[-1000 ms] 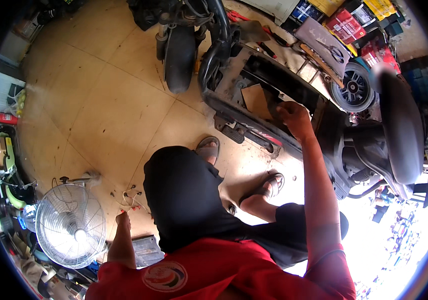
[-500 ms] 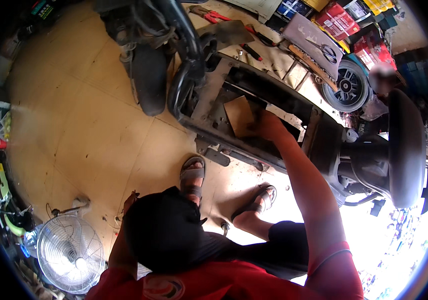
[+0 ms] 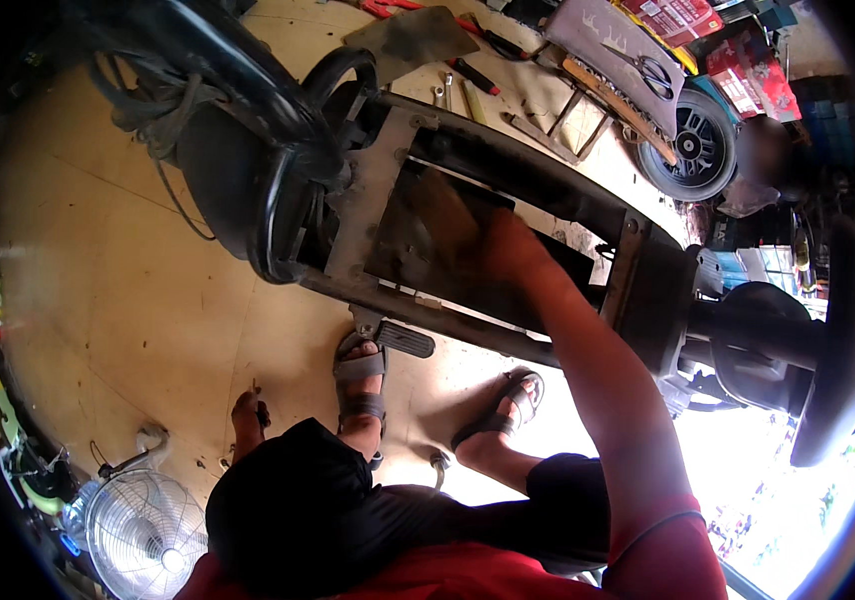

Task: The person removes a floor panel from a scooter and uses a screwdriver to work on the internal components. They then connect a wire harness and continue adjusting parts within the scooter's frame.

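My right hand [image 3: 508, 245] reaches into the long open compartment of a black scooter frame [image 3: 368, 200]. Its fingers are closed on a flat tan piece [image 3: 448, 215] that looks like cardboard, blurred by motion inside the compartment. Low on the left, beside my knee, my left hand [image 3: 247, 420] is closed around something small and dark that I cannot make out. The wrist behind it is hidden by my black-clad leg. A ribbed black footrest [image 3: 406, 338] sticks out from the near side of the frame, close to my sandalled foot.
A wire fan [image 3: 146, 530] stands at lower left. Beyond the frame lie a red-handled tool [image 3: 388, 8], spanners [image 3: 445, 90], a flat dark plate [image 3: 413, 45], scissors [image 3: 653, 75] and a small wheel [image 3: 690, 145]. Red boxes [image 3: 753, 80] are stacked at the far right.
The tan piece has moved left and blurred as my right hand shifted left inside the compartment. My view has also shifted, and the frame appears larger. My left hand shows more clearly beside my knee.
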